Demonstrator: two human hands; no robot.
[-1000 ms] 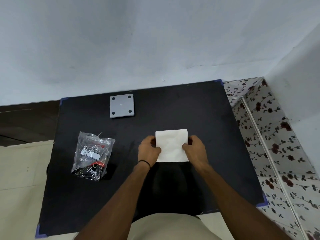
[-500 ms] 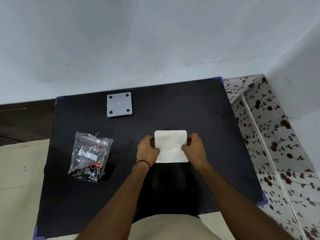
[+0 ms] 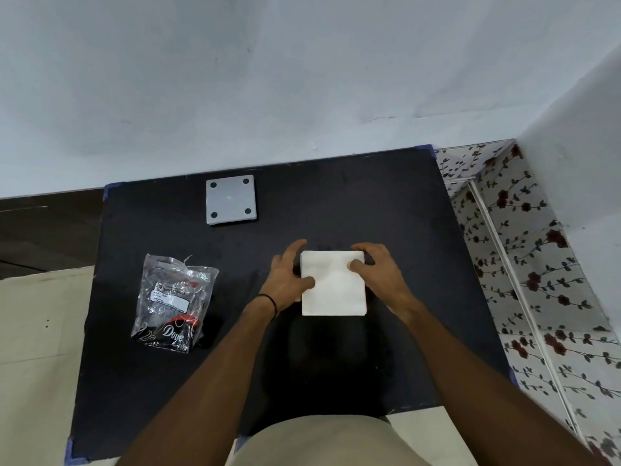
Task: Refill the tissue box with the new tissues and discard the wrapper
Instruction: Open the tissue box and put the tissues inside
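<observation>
A white square stack of tissues [image 3: 332, 287] lies at the middle of the black table [image 3: 386, 210]. My left hand [image 3: 289, 280] grips its left edge, thumb on top and fingers spread past the far corner. My right hand [image 3: 379, 270] holds the right edge with its thumb pressed on the top sheet. A crumpled clear plastic wrapper [image 3: 173, 301] with a white label and dark print lies to the left, apart from both hands. A grey square plate with four dark dots [image 3: 231, 200] sits near the table's far edge; whether it belongs to the tissue box I cannot tell.
A pale wall runs behind the table. Floral-patterned tiles [image 3: 537, 264] border the right side, and a light floor [image 3: 33, 331] lies to the left. My beige-clothed lap [image 3: 319, 445] is at the table's near edge.
Both hands have shifted on the tissue stack: the fingers have opened and reached toward its far corners, thumbs now on top. The stack stays at the table's middle. The wrapper has not moved.
</observation>
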